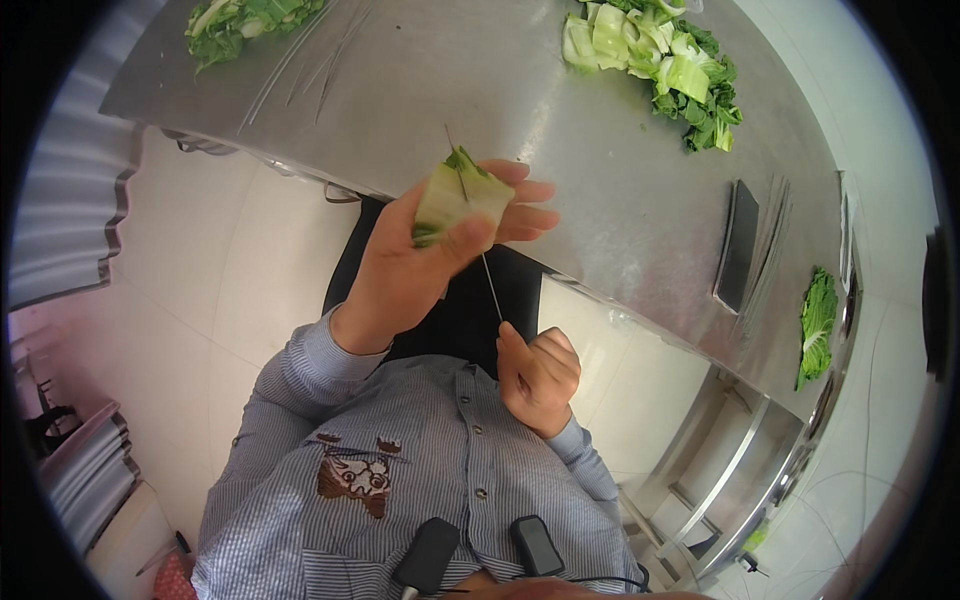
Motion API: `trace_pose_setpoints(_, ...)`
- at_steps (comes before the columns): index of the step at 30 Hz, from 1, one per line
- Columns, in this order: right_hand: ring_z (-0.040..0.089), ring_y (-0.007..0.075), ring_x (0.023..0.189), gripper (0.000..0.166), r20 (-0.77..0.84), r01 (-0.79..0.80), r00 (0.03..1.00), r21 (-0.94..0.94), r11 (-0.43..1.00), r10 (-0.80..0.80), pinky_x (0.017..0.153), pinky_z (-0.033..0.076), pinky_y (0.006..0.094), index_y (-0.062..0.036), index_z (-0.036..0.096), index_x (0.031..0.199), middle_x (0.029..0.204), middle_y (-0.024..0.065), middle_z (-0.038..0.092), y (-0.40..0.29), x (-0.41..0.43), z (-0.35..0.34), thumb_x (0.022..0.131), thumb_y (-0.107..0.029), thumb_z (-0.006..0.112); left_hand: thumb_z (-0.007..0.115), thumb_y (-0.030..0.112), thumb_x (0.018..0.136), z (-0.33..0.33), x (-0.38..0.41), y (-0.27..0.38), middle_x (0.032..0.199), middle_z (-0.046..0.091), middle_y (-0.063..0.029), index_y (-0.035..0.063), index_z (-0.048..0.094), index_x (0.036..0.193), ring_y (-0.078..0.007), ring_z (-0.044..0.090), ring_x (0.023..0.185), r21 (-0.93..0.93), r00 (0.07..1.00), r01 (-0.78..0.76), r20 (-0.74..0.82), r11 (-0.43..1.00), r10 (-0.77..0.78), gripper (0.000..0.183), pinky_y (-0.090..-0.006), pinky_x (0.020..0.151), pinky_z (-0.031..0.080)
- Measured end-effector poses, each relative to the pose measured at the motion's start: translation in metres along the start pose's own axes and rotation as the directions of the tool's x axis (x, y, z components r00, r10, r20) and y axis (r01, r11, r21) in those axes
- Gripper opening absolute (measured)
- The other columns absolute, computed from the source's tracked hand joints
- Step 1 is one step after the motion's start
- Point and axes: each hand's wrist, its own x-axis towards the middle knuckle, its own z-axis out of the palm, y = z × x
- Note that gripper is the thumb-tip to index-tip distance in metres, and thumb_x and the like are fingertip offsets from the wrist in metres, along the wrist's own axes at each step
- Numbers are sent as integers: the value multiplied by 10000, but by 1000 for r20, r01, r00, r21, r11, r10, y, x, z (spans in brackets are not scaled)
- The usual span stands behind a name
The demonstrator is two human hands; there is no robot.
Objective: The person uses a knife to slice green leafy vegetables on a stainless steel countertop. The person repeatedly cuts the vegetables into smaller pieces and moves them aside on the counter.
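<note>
Raised over the table's near edge, my left hand (409, 259) grips a pale green cabbage leaf piece (463, 196) between thumb and palm. Its other fingers stretch out to the right. A thin metal skewer (492, 289) runs through the leaf piece, with its tip poking out beyond the top. Lower down, close to my shirt, my right hand (541, 379) pinches the skewer's near end. Part of the skewer is hidden behind the leaf and the left thumb.
The steel table (480, 82) bears a heap of cut cabbage leaves (679, 64) at the far right. More leaves (251, 26) and loose skewers (289, 67) lie far left. Nearer right are a phone (737, 246), a skewer bundle (769, 255) and a single leaf (816, 326).
</note>
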Motion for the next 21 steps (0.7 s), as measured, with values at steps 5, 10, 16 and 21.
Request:
trace_pose_setpoints(5,379,172,395,335,14,-54,999,116,992,53,436,315,287,71,645,952,499,59,453,-2,-3,0,629,154,618,389,284,981,4,0,1,1194,527,-296,-92,402,1254,-400,588,1046,-191,993,92,-56,977,-105,464,-473,922,474)
trace_pose_setpoints(10,382,172,386,371,15,-22,1000,181,983,19,426,321,288,79,633,984,495,59,450,-1,-9,-1,627,170,586,365,279,989,3,1,0,1192,529,-294,-86,424,1231,-388,593,1044,-229,992,69,-86,971,-90,442,-466,919,479)
trace_pose_setpoints(16,389,159,409,430,30,-66,998,338,939,59,437,335,286,85,611,1062,502,50,434,-2,-21,1,642,170,574,361,277,993,-5,9,11,1196,526,-291,-80,426,1228,-383,588,1056,-183,987,110,-94,977,-129,433,-457,920,484)
trace_pose_setpoints(21,448,163,437,426,120,-213,977,513,831,177,457,370,284,90,595,1120,520,58,474,-4,-23,-10,697,138,591,377,280,989,-7,9,10,1203,521,-292,-73,431,1231,-386,584,1061,-137,990,130,-36,982,-136,431,-454,920,487)
